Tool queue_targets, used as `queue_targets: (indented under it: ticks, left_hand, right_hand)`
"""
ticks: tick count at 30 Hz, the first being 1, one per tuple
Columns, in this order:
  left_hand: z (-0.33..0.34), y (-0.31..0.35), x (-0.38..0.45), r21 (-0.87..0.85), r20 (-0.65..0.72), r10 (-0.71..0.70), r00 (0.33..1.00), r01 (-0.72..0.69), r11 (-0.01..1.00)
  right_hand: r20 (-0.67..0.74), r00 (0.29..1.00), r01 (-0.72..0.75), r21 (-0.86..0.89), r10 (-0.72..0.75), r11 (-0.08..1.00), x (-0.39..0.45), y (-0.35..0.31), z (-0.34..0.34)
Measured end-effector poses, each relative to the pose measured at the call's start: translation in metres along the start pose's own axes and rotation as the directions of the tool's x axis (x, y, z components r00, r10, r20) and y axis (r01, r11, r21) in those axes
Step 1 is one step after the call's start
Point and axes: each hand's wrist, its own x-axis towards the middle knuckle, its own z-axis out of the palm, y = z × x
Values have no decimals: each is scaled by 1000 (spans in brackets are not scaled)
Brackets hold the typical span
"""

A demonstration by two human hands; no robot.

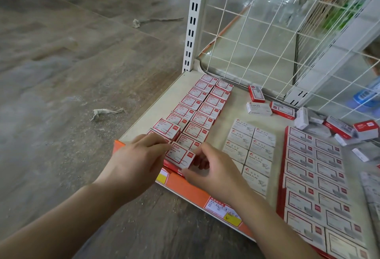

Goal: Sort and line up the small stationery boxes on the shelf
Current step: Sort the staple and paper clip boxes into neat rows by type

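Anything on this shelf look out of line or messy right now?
Yes. A loose heap of staple boxes lies jumbled at the back right by the wire grid, some tipped on edge. One red-and-white clip box sits atop its row. The left hand and right hand pinch another skewed box.

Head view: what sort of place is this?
Probably a stationery shop aisle: a low shelf with a wire-grid back, price labels on its orange edge, and rows of paper clip boxes.

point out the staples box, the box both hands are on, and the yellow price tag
staples box [258, 108], head view, its white top face
held box [180, 153], head view, its top face
yellow price tag [232, 218], head view, its middle
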Motion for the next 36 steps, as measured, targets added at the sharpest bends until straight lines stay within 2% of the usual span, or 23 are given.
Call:
queue_targets:
  ticks: [21,31,36]
  left_hand:
    - [-2,3,4,43,-19,22,1000,-21,999]
    - [-3,-2,8,-3,3,-52,999,52,999]
    - [-2,2,9,6,20,0,1000,0,1000]
  right_hand:
    - [49,998,-25,8,25,1000,0,-2,-4]
    - [25,1000,20,-50,-19,999,-3,3,-17]
    - [-4,999,32,-75,-32,997,-2,8,-18]
